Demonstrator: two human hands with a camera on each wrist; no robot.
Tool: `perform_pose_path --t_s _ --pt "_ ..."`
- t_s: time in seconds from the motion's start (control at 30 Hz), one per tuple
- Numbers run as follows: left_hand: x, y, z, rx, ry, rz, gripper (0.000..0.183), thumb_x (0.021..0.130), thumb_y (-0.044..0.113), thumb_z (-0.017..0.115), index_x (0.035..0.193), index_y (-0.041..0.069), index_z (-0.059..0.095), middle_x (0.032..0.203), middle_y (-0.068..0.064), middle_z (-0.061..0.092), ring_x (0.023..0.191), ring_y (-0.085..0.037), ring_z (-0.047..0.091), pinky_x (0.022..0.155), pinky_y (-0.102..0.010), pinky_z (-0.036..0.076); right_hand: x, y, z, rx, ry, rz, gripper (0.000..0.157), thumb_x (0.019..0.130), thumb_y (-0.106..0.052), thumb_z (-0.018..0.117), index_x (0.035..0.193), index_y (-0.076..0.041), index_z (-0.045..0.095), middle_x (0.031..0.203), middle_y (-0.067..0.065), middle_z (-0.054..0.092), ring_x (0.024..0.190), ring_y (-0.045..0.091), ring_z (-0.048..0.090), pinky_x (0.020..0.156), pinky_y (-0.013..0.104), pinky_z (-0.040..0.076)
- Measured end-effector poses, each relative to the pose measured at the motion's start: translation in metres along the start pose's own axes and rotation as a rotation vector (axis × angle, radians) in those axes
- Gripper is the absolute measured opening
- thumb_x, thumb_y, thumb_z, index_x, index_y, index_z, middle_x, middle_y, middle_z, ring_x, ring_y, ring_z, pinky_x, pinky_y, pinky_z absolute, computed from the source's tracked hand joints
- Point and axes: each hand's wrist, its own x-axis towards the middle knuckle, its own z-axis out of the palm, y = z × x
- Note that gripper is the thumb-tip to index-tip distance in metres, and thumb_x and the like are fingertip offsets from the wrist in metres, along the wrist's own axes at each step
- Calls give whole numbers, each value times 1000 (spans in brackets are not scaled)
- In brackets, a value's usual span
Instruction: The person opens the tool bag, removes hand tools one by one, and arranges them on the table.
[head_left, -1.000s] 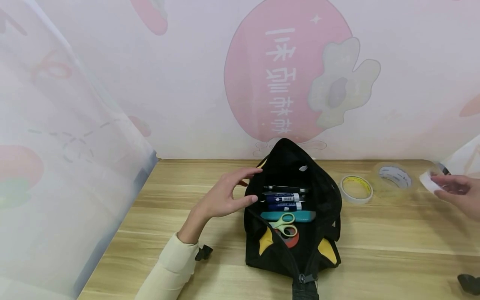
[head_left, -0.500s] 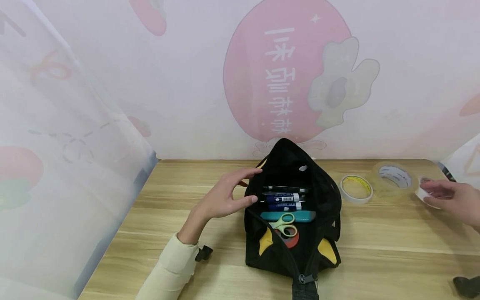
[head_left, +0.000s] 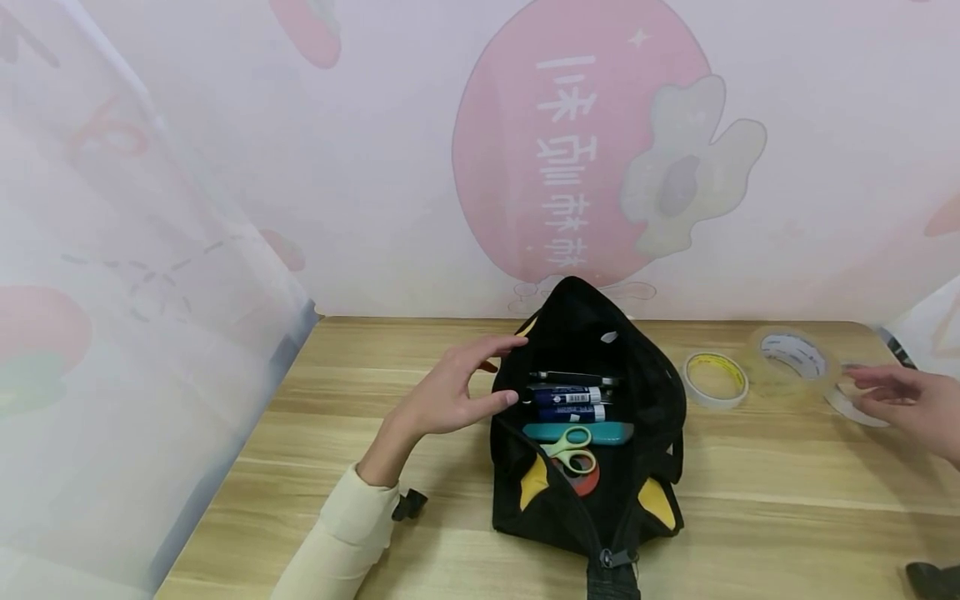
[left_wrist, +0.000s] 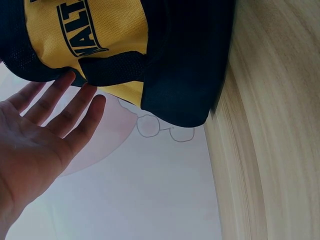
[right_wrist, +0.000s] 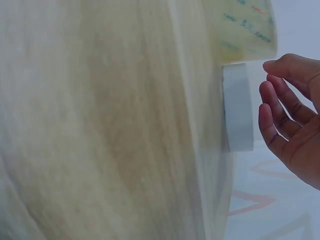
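Note:
A black and yellow tool bag lies unzipped on the wooden table. My left hand is at its left edge, fingers extended; the left wrist view shows fingertips right at the bag's fabric. Over at the far right, my right hand hovers with loosely bent fingers beside a white tape roll, which lies flat on the table. In the right wrist view there is a gap between fingers and roll. A clear packing tape roll is just left of it, and a smaller tape roll with a yellow core sits nearer the bag.
Inside the bag are two dark blue glue sticks, a teal box cutter, pale green scissors and a red tape roll. Behind the table hangs a printed cloth.
My right hand has moved left, set the white tape roll down flat beside the clear tape and let go of it. The left hand stays in place at the bag.

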Motion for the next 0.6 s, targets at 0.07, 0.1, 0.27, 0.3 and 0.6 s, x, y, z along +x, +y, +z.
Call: perform_pose_path --t_s 0.07,0.1,0.27,0.3,0.6 --pt "0 -1 0 2 0 4 66 96 28 73 157 12 53 157 -5 60 140 -26 61 108 -49 59 -2 -2 -1 6 0 6 33 97 -1 76 119 -26 75 98 -52 49 81 -24 52 64 5 48" --pt "0 -1 0 3 1 5 66 96 28 73 157 12 53 157 -6 60 139 -26 61 108 -49 59 -2 -4 -2 1 1 10 34 98 -3 75 119 -30 75 98 -53 48 82 -24 51 65 4 47" --pt "0 -2 0 4 3 9 65 97 28 73 157 12 53 157 -6 61 138 -26 62 108 -50 59 -3 -17 -2 -11 9 21 26 100 -6 74 121 -22 72 98 -54 47 83 -27 47 66 0 43" --pt "0 -2 0 3 3 9 65 97 27 73 157 12 53 157 -6 60 138 -26 62 108 -50 59 -3 -20 -2 -15 13 18 25 100 -6 74 122 -17 71 97 -54 47 83 -27 47 66 0 43" --pt "0 -2 0 3 2 8 66 96 28 73 157 12 53 157 -5 60 139 -25 61 107 -50 59 1 -40 -1 -12 46 -45 27 96 -4 77 121 -5 69 96 -51 52 82 -27 51 67 0 45"
